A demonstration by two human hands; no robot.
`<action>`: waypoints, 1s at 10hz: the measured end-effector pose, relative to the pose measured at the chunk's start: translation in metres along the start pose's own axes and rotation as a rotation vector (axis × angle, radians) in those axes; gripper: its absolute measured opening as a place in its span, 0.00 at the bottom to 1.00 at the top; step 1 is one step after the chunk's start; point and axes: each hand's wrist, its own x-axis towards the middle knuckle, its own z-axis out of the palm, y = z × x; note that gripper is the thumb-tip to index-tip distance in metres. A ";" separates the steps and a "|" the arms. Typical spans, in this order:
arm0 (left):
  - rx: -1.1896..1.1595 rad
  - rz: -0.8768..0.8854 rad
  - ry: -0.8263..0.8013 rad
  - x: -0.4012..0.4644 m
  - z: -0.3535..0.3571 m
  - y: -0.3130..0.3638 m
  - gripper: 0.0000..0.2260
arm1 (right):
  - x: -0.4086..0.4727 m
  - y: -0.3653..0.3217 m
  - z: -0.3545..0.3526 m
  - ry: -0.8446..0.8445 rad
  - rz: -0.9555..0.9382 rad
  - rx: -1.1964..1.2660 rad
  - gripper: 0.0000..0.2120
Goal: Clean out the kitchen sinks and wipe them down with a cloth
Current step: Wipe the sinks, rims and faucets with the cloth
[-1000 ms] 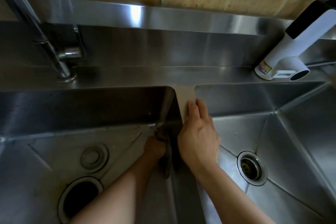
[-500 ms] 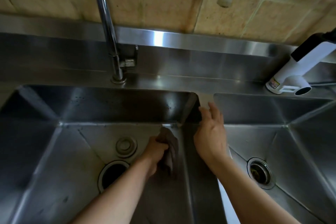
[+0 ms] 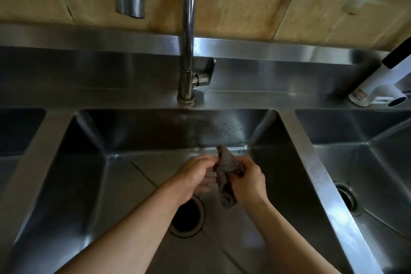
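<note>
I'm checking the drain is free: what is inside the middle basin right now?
Both hands, left hand and right hand, hold a grey cloth above the open drain hole. The left wrist covers the hole's upper edge.

The cloth (image 3: 225, 176) is a dull grey-brown, darker in its creases and at its lower end. The middle sink (image 3: 142, 131) is brushed steel, silver-grey, with dark shadowed walls and a scatter of small black specks on its back wall toward the right. Its drain opening (image 3: 186, 218) is black inside a pale metal ring. The right sink (image 3: 355, 131) is the same grey steel, and its drain (image 3: 345, 198) is silver with a dark centre. The tap (image 3: 188, 51) is polished chrome. The wall tiles (image 3: 233, 2) are mottled tan and yellow-brown with pale grout lines. The dispenser (image 3: 378, 87) is white with a black band and a small beige label.
</note>
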 end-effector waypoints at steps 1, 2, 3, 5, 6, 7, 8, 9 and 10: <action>0.262 0.193 0.198 -0.002 -0.036 0.006 0.08 | -0.006 -0.010 0.016 0.117 0.160 0.182 0.11; 0.619 0.334 0.347 -0.007 -0.080 0.016 0.14 | 0.004 -0.021 0.021 0.243 0.276 0.401 0.11; 0.959 0.545 0.483 -0.007 -0.113 0.032 0.21 | 0.028 -0.031 0.014 0.345 0.309 0.481 0.13; 1.312 0.638 0.618 0.019 -0.137 0.048 0.29 | 0.103 -0.039 0.004 0.691 0.319 0.526 0.12; 1.290 0.682 0.658 0.027 -0.140 0.041 0.31 | 0.125 -0.043 0.018 0.724 0.313 0.729 0.17; 1.235 0.742 0.676 0.031 -0.142 0.038 0.31 | 0.127 -0.056 0.047 0.696 0.187 0.854 0.20; 1.254 0.735 0.687 0.032 -0.140 0.037 0.32 | 0.122 -0.065 0.076 0.688 0.128 0.572 0.20; 1.269 0.720 0.715 0.034 -0.136 0.034 0.33 | 0.094 -0.073 0.127 0.432 0.026 0.182 0.17; 1.300 0.718 0.751 0.034 -0.136 0.030 0.34 | 0.075 -0.087 0.168 0.272 -0.030 0.268 0.11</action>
